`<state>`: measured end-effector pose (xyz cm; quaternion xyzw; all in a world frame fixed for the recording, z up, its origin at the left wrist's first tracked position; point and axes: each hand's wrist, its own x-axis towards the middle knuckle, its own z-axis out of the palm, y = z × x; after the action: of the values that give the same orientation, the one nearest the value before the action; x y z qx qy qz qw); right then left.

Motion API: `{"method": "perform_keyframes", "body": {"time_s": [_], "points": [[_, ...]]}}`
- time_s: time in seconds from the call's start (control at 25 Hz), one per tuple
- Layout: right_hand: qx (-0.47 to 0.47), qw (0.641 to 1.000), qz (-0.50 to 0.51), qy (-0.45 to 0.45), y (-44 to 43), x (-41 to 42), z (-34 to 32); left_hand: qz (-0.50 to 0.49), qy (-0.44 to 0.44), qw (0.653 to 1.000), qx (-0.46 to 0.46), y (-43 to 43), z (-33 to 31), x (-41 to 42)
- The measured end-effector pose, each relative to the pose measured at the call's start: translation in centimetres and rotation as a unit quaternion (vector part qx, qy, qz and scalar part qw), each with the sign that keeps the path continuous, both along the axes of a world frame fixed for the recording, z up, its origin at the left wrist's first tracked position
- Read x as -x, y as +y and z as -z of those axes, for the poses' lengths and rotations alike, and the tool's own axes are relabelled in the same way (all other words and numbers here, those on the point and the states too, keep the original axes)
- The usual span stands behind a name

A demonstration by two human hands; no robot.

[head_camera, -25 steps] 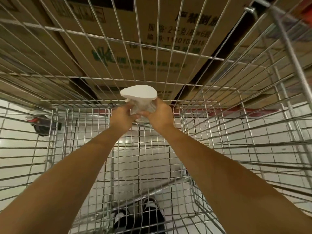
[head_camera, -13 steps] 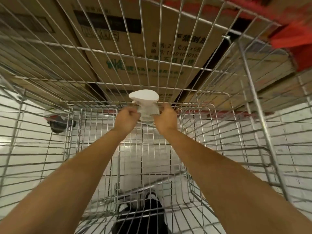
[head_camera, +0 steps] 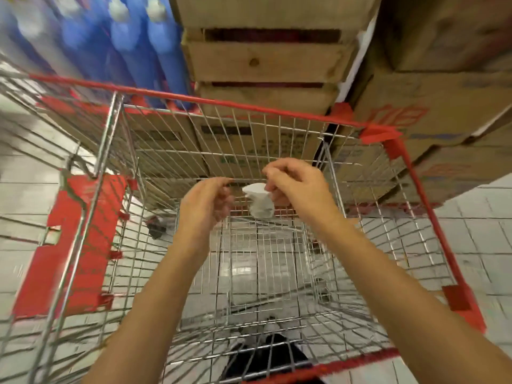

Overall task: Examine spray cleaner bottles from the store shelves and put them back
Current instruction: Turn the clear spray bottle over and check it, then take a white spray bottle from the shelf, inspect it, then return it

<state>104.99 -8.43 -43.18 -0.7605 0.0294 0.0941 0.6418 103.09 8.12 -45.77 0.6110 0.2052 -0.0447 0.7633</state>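
A white spray trigger head (head_camera: 258,199) hangs between my two hands above the far end of the wire cart basket (head_camera: 249,151); the bottle body under it cannot be made out. My right hand (head_camera: 297,189) holds the trigger head at its right side with curled fingers. My left hand (head_camera: 206,205) hovers a short gap to its left, fingers loosely curled, holding nothing. Both forearms reach forward over the cart.
The cart has a red rim (head_camera: 432,206) and a red side panel (head_camera: 69,245). Stacked cardboard boxes (head_camera: 266,59) stand just beyond it, blurred blue bottles (head_camera: 130,48) at upper left. White floor tiles and dark shoes (head_camera: 266,353) show through the wire bottom.
My left hand has come off the spray head and moved left; my right hand keeps it. The view has tilted up, bringing the cart's red rim and the shelf goods into sight.
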Motion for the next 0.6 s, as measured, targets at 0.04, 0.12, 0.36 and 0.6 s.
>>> {"method": "perform_keyframes", "body": {"time_s": [0.04,0.12,0.36,0.6], "points": [[-0.007,1.0,-0.01,-0.014,0.0,1.5,-1.1,-0.005,-0.027,1.0,0.0,0.6,-1.6,1.7],[-0.021,0.999,-0.038,-0.022,0.4,4.1,-2.5,-0.018,-0.045,0.999,-0.023,1.6,-3.6,5.4],[-0.046,0.976,-0.212,-0.017,2.9,8.0,-2.9,-0.157,-0.033,0.984,-0.081,3.4,-5.3,16.5],[-0.07,0.902,-0.425,-0.016,7.8,11.7,-3.8,-0.467,0.025,0.881,-0.072,1.2,-4.3,30.8]]}}
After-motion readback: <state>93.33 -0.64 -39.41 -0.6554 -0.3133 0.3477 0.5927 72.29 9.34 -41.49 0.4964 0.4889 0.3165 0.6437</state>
